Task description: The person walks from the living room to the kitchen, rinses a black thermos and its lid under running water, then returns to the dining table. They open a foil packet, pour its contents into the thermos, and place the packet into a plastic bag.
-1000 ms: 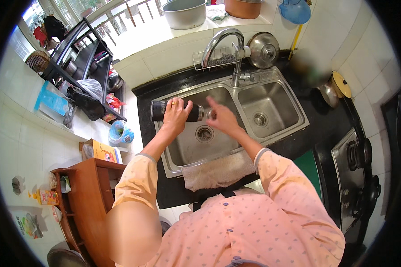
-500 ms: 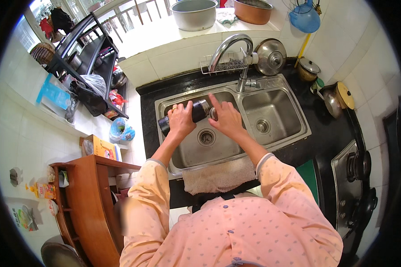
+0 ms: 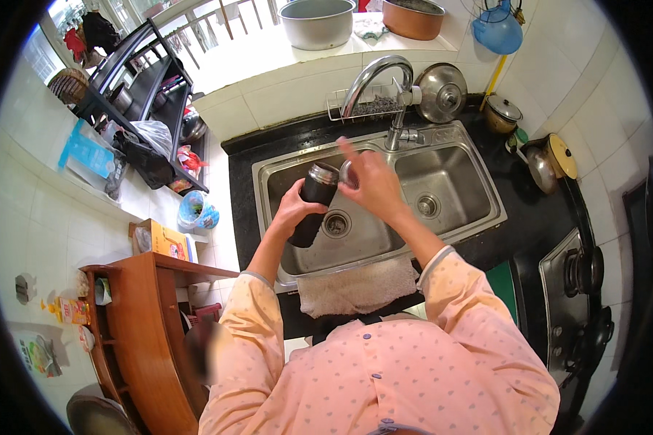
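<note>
Over the left basin of the steel double sink point(image 3: 486, 217), my left hand point(image 3: 296, 208) is wrapped round a black vacuum flask point(image 3: 313, 208). The flask is tilted, its bare steel mouth pointing up and away from me, its base toward the near left. Close beside that mouth, my right hand point(image 3: 376, 185) grips a small round metal lid point(image 3: 347, 174), partly hidden by the fingers. Its index finger sticks out past the lid. Lid and flask mouth look close together; whether they touch I cannot tell. Behind them rises the chrome faucet point(image 3: 370, 76).
A beige towel point(image 3: 359, 286) drapes over the sink's front edge. Behind the faucet are a wire basket point(image 3: 374, 104) and a steel pot lid point(image 3: 441, 93). Lidded pots point(image 3: 502, 109) stand in the right corner, a gas stove point(image 3: 562, 312) at the near right, and a wooden cabinet point(image 3: 145, 319) at left.
The flask has swung from nearly level to a steeper tilt, its base coming toward me. My left hand has moved down and turned with it; my right hand, still with the lid, has shifted slightly.
</note>
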Available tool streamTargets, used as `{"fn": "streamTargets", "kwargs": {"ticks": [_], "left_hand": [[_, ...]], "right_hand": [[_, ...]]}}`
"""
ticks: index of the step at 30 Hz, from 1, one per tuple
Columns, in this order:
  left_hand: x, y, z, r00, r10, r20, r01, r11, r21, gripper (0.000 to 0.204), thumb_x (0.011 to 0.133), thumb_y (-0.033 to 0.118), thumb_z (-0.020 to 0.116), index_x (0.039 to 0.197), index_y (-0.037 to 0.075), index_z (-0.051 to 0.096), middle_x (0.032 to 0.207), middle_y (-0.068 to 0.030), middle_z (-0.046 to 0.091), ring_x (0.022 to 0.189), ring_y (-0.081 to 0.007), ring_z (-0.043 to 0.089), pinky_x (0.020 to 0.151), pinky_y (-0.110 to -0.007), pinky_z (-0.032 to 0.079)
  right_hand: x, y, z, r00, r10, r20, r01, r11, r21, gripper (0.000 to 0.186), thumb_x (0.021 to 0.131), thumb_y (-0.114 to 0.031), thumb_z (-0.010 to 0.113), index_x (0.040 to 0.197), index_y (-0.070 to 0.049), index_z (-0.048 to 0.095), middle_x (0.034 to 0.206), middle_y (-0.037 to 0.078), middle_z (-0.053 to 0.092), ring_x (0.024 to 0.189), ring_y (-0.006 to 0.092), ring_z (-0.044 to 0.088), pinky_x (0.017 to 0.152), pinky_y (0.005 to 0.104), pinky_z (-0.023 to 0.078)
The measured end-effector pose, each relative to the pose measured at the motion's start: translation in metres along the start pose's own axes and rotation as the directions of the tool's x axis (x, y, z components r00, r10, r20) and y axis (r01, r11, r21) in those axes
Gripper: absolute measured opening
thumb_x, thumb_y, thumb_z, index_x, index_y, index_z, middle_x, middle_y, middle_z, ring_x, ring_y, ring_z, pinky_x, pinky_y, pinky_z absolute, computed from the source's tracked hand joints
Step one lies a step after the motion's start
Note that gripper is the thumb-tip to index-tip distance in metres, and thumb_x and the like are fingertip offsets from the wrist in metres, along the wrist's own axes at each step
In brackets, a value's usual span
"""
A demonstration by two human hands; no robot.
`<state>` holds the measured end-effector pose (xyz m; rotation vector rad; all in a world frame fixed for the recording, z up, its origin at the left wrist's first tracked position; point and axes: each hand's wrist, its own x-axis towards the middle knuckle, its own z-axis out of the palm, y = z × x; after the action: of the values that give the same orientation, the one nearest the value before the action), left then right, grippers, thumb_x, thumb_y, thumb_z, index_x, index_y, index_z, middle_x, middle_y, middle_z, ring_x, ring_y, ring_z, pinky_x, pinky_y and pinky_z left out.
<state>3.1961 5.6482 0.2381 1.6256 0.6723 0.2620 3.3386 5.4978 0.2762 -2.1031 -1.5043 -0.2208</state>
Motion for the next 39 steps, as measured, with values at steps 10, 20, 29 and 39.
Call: {"fn": "streamTargets", "kwargs": {"ticks": [10,20,29,39], "left_hand": [[-0.012,-0.001,0.001,0.996,0.038,0.081,-0.014,0.962,-0.272,0.073,0.052,0.003,0.077,0.118,0.004,0.046,0.103,-0.0057,0.056,0.098,-0.0193,0.054,0.090,-0.031,0.043],[-0.011,-0.016,0.006,0.970,0.228,-0.085,-0.240,0.952,-0.188,0.081,0.051,0.003,0.079,0.123,0.005,0.044,0.109,-0.0069,0.056,0.104,-0.0198,0.052,0.095,-0.033,0.040],[-0.002,0.002,-0.015,0.698,0.646,0.308,-0.185,-0.253,0.950,0.052,0.073,0.011,0.059,0.123,0.015,0.048,0.114,-0.0158,0.049,0.113,-0.0305,0.044,0.098,-0.039,0.032],[0.011,-0.002,-0.030,0.638,0.551,0.538,-0.242,-0.520,0.819,0.040,0.077,0.015,0.054,0.117,0.015,0.052,0.110,-0.0140,0.050,0.114,-0.0286,0.043,0.102,-0.038,0.030]], "right_hand": [[0.014,-0.014,-0.033,0.845,-0.079,0.528,0.161,0.981,-0.111,0.092,0.069,-0.018,0.073,0.145,-0.029,0.022,0.084,0.010,0.056,0.082,0.0282,0.056,0.067,0.0394,0.049],[0.007,-0.022,-0.048,0.893,-0.010,0.449,-0.033,0.996,0.088,0.089,0.071,-0.025,0.073,0.144,-0.029,0.024,0.084,0.009,0.057,0.084,0.0240,0.057,0.070,0.0352,0.049],[-0.004,0.032,-0.012,0.891,0.146,0.429,-0.273,0.929,0.250,0.043,0.082,-0.027,0.066,0.121,-0.012,0.056,0.087,0.004,0.059,0.080,0.0155,0.060,0.066,0.0297,0.051],[-0.005,0.031,0.013,0.902,0.034,0.431,0.109,0.947,-0.303,0.046,0.075,-0.021,0.073,0.118,-0.011,0.059,0.082,0.001,0.059,0.074,0.0116,0.056,0.068,0.0277,0.048]]}}
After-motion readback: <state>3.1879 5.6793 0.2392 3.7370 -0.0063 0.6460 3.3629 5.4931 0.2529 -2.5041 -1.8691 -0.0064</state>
